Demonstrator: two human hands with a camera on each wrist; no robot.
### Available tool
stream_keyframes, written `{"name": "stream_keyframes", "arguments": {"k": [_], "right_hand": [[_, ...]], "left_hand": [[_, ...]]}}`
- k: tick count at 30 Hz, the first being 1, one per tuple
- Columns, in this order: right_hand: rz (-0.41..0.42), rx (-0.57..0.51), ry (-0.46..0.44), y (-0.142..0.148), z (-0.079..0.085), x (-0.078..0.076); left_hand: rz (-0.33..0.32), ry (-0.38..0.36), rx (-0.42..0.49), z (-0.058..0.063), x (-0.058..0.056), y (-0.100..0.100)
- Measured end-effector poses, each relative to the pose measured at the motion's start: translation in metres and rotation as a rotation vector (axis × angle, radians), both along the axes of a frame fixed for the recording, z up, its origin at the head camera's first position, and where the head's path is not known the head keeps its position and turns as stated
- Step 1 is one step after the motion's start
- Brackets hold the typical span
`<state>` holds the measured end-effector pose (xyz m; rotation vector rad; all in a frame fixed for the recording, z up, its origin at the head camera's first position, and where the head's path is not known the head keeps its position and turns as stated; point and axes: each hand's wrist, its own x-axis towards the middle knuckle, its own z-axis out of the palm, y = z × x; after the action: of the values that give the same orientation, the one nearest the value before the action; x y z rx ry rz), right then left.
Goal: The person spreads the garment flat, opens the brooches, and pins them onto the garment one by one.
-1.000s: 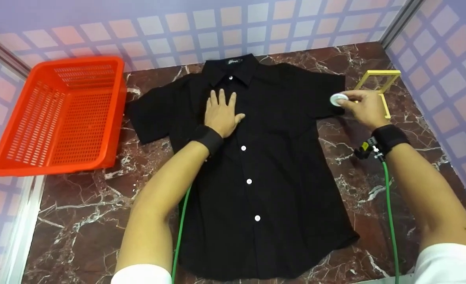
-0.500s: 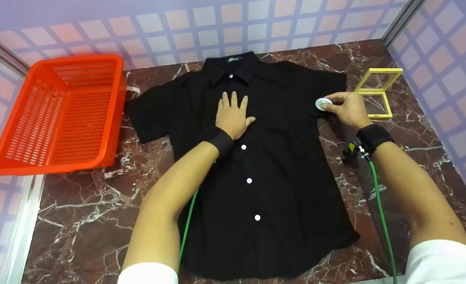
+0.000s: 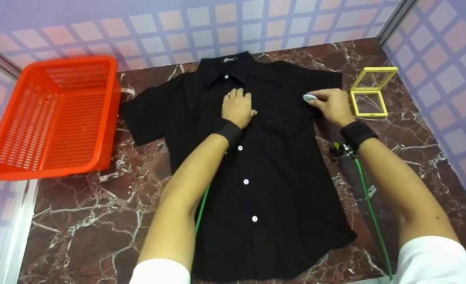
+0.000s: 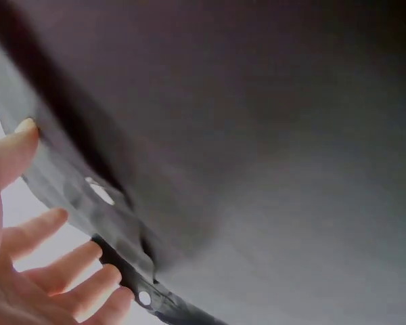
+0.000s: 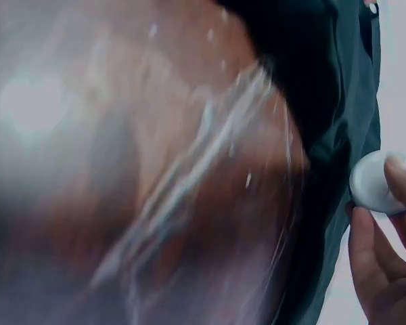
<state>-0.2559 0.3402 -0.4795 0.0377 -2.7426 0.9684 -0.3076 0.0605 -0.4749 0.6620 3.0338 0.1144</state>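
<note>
A black short-sleeved shirt lies front up on the table, collar at the far side, with white buttons down its front. My left hand is at the button strip below the collar. In the left wrist view the fingers of the left hand are spread and slightly bent beside the cloth. My right hand pinches a small round white disc between thumb and fingers, above the shirt near the right-side sleeve. The right wrist view shows the thumb on the face of this disc; its underside is mostly hidden.
An opened yellow frame-like case with clear panes stands right of the sleeve. On the left is a red plastic basket. Tiled-pattern walls enclose the marbled table. A green cable trails from the right wrist.
My right hand has moved left with the disc, away from the yellow case and onto the shirt; the disc has tilted. My left hand has slid slightly right, its fingers now more bent.
</note>
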Motion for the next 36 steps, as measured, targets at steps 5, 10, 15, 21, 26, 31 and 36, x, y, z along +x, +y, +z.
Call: {"name": "stream_keyframes", "arguments": {"k": [5, 10, 15, 21, 26, 31, 36], "right_hand": [[-0.012, 0.032, 0.056, -0.017, 0.001, -0.004], [-0.052, 0.047, 0.072, -0.037, 0.0, -0.01], [-0.11, 0.021, 0.058, -0.049, -0.002, -0.012], [-0.146, 0.042, 0.056, -0.051, -0.001, -0.014], [-0.156, 0.052, 0.051, -0.053, 0.001, -0.017], [-0.149, 0.08, 0.068, -0.057, 0.002, -0.02], [-0.131, 0.129, 0.078, -0.062, 0.002, -0.022]], "left_hand": [[-0.002, 0.025, 0.075, 0.0, -0.009, 0.019], [0.024, -0.005, 0.085, -0.002, -0.016, 0.032], [0.055, -0.039, 0.14, -0.005, -0.021, 0.042], [0.08, -0.071, 0.181, -0.009, -0.026, 0.052], [0.139, -0.072, 0.174, -0.005, -0.031, 0.058], [0.173, -0.07, 0.175, -0.002, -0.031, 0.065], [0.189, -0.057, 0.168, 0.0, -0.03, 0.067]]}}
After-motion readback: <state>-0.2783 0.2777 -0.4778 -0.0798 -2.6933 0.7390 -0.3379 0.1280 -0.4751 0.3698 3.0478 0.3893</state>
